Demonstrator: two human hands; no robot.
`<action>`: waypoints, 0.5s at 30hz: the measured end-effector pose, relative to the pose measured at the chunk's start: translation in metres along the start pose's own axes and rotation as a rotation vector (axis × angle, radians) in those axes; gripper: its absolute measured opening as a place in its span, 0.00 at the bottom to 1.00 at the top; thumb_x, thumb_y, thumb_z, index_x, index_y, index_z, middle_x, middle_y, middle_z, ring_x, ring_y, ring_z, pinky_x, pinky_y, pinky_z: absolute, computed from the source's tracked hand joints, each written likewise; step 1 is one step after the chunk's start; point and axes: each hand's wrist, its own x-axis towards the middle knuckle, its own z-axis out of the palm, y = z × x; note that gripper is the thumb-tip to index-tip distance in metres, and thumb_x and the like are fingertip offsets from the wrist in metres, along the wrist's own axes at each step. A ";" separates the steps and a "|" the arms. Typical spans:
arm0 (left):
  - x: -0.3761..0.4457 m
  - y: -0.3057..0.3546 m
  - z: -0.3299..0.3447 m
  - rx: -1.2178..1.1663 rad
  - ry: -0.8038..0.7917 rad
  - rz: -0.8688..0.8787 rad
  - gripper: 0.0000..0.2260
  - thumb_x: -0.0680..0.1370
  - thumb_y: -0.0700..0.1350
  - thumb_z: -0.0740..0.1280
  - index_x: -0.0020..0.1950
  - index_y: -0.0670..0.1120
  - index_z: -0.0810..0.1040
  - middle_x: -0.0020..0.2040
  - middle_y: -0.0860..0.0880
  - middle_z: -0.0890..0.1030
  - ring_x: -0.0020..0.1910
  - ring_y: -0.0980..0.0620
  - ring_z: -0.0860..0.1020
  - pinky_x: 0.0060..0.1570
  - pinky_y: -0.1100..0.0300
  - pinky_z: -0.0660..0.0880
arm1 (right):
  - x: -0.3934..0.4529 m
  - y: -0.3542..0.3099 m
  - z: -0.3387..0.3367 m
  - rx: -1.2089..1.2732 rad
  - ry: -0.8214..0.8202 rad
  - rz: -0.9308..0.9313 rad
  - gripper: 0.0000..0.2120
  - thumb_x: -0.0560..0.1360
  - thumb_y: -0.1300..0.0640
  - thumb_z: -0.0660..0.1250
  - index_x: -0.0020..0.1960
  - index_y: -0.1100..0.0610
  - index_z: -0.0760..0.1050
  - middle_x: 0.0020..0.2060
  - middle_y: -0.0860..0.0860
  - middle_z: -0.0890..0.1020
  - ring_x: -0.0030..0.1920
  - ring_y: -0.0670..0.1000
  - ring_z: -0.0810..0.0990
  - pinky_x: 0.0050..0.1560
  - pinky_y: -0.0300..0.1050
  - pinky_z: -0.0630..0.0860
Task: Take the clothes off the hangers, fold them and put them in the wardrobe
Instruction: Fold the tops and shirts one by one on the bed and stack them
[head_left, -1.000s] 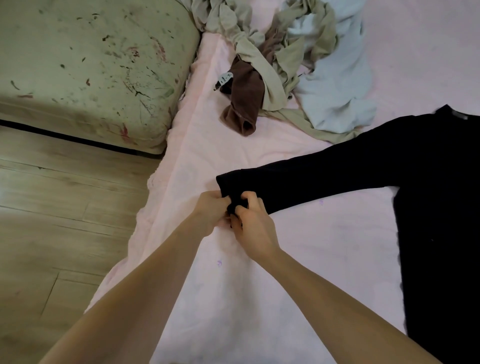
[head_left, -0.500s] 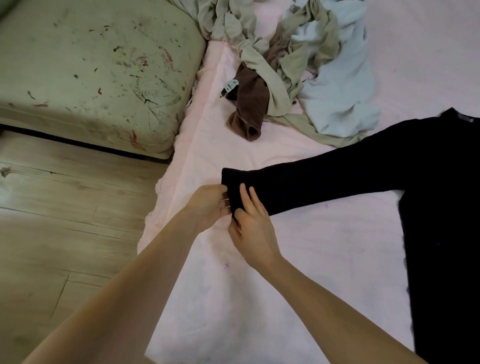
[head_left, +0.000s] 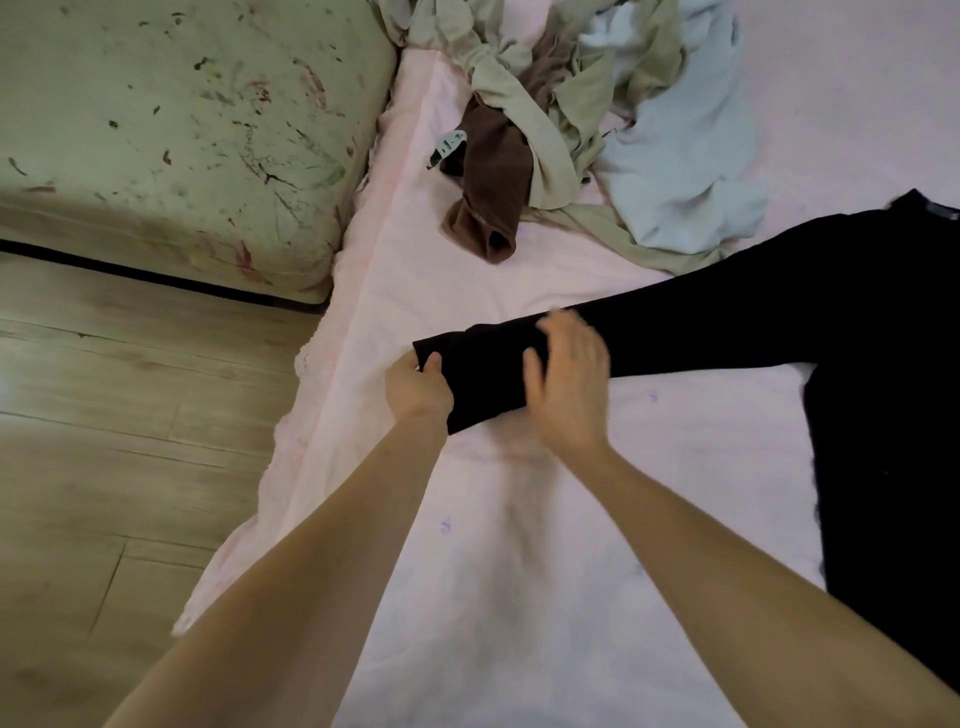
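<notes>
Pinching black sleeve (head_left: 675, 332) cuff: left hand (head_left: 418, 387); right hand (head_left: 569, 384) flat, fingers straight.

You have a matt black cloth garment (head_left: 779, 312) on a soft pink sheet (head_left: 519, 571), faintly speckled; beyond it lie crumpled khaki, brown and pale-blue fabrics (head_left: 571, 130); your floor (head_left: 104, 441) is satin-finished wood plank; the cushion (head_left: 182, 130) looks scuffed, stained leatherette.

Two hands are showing: a left hand (head_left: 418, 391) and a right hand (head_left: 567, 385). One black garment (head_left: 857, 332) is lying on one pink sheet (head_left: 467, 545). One heap is holding three loose clothes: brown (head_left: 493, 171), beige (head_left: 550, 130), pale blue (head_left: 685, 171). One stained cushion (head_left: 171, 135) is sitting beside them.
</notes>
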 end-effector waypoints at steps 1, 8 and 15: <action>0.003 -0.003 0.001 0.025 -0.003 0.021 0.14 0.82 0.43 0.60 0.65 0.39 0.75 0.59 0.42 0.79 0.59 0.42 0.77 0.63 0.47 0.73 | 0.007 0.014 0.004 -0.027 -0.051 0.131 0.21 0.81 0.52 0.56 0.68 0.63 0.70 0.69 0.60 0.72 0.70 0.60 0.68 0.71 0.56 0.62; -0.002 -0.010 0.014 0.246 -0.022 0.229 0.16 0.81 0.52 0.60 0.60 0.40 0.73 0.54 0.44 0.79 0.51 0.45 0.78 0.53 0.52 0.75 | -0.030 -0.001 0.039 0.024 -0.422 -0.071 0.32 0.79 0.44 0.39 0.79 0.58 0.50 0.78 0.54 0.51 0.78 0.51 0.46 0.77 0.49 0.46; -0.004 -0.003 0.018 0.223 -0.051 0.320 0.11 0.82 0.47 0.61 0.49 0.42 0.79 0.44 0.47 0.80 0.43 0.50 0.77 0.44 0.59 0.71 | -0.039 0.010 0.015 0.074 -0.438 -0.071 0.27 0.80 0.51 0.48 0.78 0.55 0.54 0.78 0.54 0.52 0.78 0.53 0.49 0.76 0.47 0.51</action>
